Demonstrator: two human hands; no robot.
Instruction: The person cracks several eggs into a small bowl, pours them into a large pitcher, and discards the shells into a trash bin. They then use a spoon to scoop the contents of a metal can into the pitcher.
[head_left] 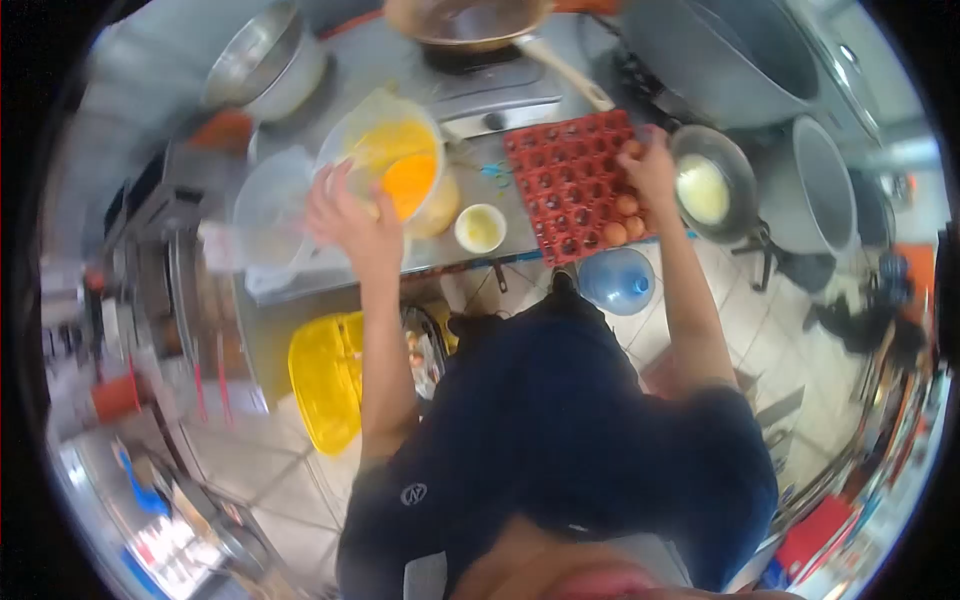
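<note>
A clear container with orange-yellow liquid stands on the metal counter. My left hand is at its left rim, fingers blurred, so what it holds, if anything, cannot be made out. My right hand is closed at the right edge of the red egg tray; its fingertips are curled over something too hidden to name. Several brown eggs lie in the tray's near right part, just below that hand. Between the container and the tray sits a small white bowl with pale yellowish contents.
A pan with pale contents is right of the tray. Behind are a stove, a long-handled pan and a large pot. A translucent tub stands left. Below are a yellow bin and a blue water jug.
</note>
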